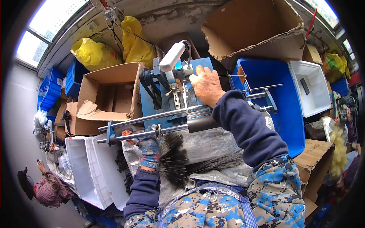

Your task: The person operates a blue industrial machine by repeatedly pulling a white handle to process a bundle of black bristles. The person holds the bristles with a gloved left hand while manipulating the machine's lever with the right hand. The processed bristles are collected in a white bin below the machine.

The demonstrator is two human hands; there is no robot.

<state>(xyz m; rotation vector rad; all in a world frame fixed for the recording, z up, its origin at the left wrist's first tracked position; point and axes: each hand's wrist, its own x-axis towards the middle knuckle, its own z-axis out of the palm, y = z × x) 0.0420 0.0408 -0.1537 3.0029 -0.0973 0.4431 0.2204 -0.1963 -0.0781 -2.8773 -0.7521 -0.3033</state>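
Note:
A blue bench machine [203, 64] with a belt wheel, a white lamp and metal rods stands in front of me. My bare right hand [207, 86] lies over its top plate, fingers bent over its parts. What they grip is hidden; a thin wire [227, 76] runs off to the right beside it. Below the front steel rail [144, 134], my left hand [150, 147], in a patterned glove, closes around black bristles [173, 159] that fan out on both sides. Its fingertips are partly hidden. A dark cylinder [203, 122] sits on the rail.
A cardboard box [108, 95] and white bins [85, 167] are on the left. To the right stand a blue bin [283, 110] and a white tub [313, 89]. Grey sheeting [207, 142] with loose bristles covers my lap area. Another person [51, 188] is at far left.

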